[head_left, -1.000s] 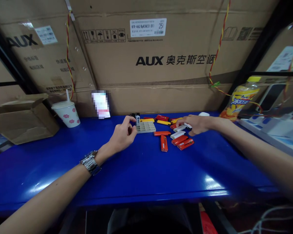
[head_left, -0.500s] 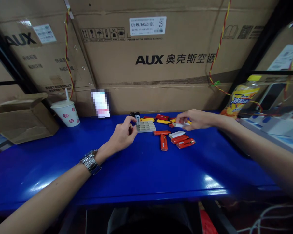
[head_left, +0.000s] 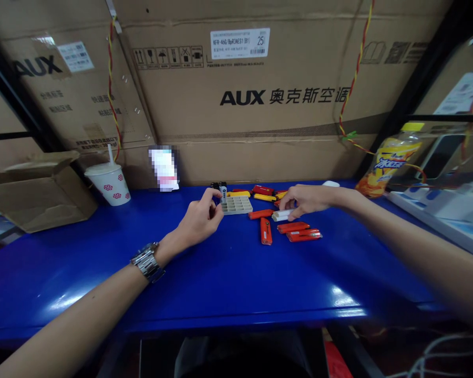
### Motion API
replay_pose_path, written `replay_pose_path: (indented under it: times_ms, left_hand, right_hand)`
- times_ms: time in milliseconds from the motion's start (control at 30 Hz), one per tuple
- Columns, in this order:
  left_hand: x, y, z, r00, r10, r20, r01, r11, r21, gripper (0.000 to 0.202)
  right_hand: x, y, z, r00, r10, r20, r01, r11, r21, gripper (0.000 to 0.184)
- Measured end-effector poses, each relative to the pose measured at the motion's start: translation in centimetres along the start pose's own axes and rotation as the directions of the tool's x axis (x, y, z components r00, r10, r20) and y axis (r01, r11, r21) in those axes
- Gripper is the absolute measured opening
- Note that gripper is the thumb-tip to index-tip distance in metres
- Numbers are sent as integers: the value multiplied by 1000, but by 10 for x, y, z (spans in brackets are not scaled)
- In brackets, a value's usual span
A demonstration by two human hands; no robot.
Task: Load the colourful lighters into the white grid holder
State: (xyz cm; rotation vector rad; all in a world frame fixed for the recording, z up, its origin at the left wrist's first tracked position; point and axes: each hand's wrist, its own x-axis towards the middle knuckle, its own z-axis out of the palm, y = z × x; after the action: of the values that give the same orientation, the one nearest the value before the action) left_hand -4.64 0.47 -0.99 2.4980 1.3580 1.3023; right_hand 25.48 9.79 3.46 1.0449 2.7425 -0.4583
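A white lighter is pinched by the fingers of the right hand on the tabletop, near the gray tray. The left hand is curled, its grip hidden; the red lighters could be knocked if the pinch slips

The left hand hides whether its fingers hold anything.

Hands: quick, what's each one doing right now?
Left hand: curled, fingers by an upright lighter at the grey tray; can't tell if gripping.
Right hand: closed, holding a white lighter.
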Motion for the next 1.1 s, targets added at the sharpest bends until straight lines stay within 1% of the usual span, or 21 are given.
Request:
replay_pose_path:
  times_ms: [100, 167, 267, 333, 400, 467, 533, 600, 633, 700, 767, 800, 867, 933, 967, 1000, 1100]
  left_hand:
    - [-1, -1, 0, 1000, 10, -7, -10, 1000, 11, 20]
    - [-1, -2, 1, 999, 34, -17, -33, 998, 46, 18]
    - [-2, 1, 2, 992, 129, -2, -128, 983, 130, 21]
    - [-2, 4, 2, 972, 230, 50, -235, 953, 189, 32]
    - [-2, 6, 2, 939, 312, 143, -337, 920, 203, 45]
    - [-2, 8, 0, 913, 332, 238, -373, 915, 155, 47]
    - [-2, 8, -2, 905, 306, 297, -349, 931, 105, 40]
    - [-2, 6, -4, 904, 285, 318, -331, 938, 99, 31]
    - [-2, 5, -4, 905, 285, 316, -332, 937, 107, 28]
    - [-2, 2, -3, 915, 294, 277, -336, 934, 119, 24]
    - [-1, -1, 1, 938, 292, 190, -316, 942, 114, 24]
    - [-1, -2, 2, 951, 278, 133, -293, 950, 110, 24]
    - [0, -6, 6, 977, 212, 33, -214, 972, 98, 21]
    - [0, -9, 8, 993, 114, -23, -113, 991, 70, 16]
    - [0, -9, 8, 997, 65, -31, -64, 997, 47, 15]
    - [0, -10, 9, 999, 20, -30, -20, 1000, 20, 15]
    - [0, -9, 8, 994, -111, -8, 110, 990, -84, 20]
  right_hand:
    - [-4, -11, -9, 999, 9, -51, -7, 999, 45, 31]
    - [-3, -26, -15, 995, -35, -98, 44, 995, 90, 31]
    - [8, -55, -19, 988, -123, -91, 135, 982, 134, 31]
    - [22, -73, -17, 981, -177, -79, 186, 976, 113, 29]
    - [36, -87, -15, 968, -241, -71, 248, 962, 113, 27]
    - [49, -94, -12, 953, -296, -63, 302, 945, 124, 24]
    - [57, -96, -9, 942, -329, -71, 336, 926, 171, 24]
    - [62, -93, -7, 938, -330, -107, 347, 903, 254, 27]
    - [62, -91, -5, 939, -317, -133, 343, 888, 305, 29]
    - [62, -85, -1, 945, -271, -185, 326, 841, 431, 34]
    - [61, -81, 5, 949, -211, -235, 311, 749, 584, 37]
    - [61, -80, 8, 948, -180, -262, 313, 682, 661, 37]
    - [61, -81, 17, 938, -131, -320, 340, 522, 782, 37]
    - [63, -85, 26, 916, -87, -392, 394, 385, 835, 34]
    - [64, -89, 30, 901, -57, -429, 421, 345, 839, 31]
    - [66, -93, 34, 887, -22, -461, 443, 323, 837, 27]
    - [71, -103, 42, 858, 79, -508, 467, 294, 834, 21]
